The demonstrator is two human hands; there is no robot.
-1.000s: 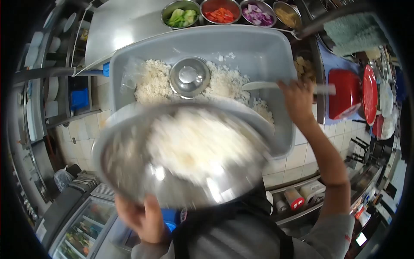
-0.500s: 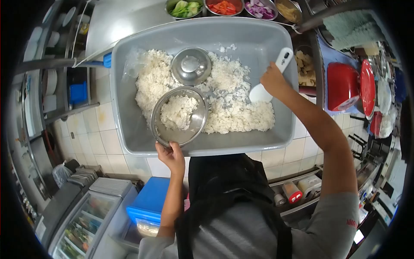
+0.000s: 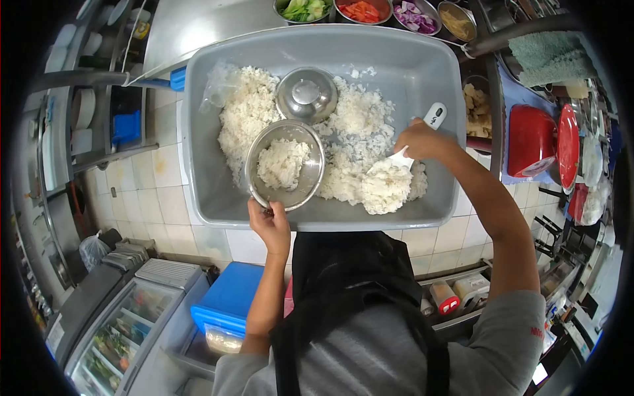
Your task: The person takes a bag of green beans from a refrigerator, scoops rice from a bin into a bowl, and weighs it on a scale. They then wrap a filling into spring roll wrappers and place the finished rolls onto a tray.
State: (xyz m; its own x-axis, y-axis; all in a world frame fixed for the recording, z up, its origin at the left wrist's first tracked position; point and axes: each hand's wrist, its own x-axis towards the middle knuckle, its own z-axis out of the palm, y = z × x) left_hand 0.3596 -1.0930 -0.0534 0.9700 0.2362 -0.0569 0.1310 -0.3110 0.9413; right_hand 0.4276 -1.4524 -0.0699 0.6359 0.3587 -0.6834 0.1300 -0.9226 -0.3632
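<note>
A large grey tub holds spread white rice. My left hand grips the near rim of a round metal bowl, which has a clump of rice inside. My right hand is closed round the white rice paddle; its blade is loaded with a mound of rice at the tub's right part. An upturned small metal bowl lies on the rice behind the held bowl. Clear plastic shows at the tub's left corner.
Behind the tub are bowls of green vegetable, red pieces, purple onion and a tan food. A red container is at the right, a blue box at the lower left.
The paddle has moved down and left into the near rice and now carries a mound. The held metal bowl stays beside the upturned one. The whole view has shifted slightly.
</note>
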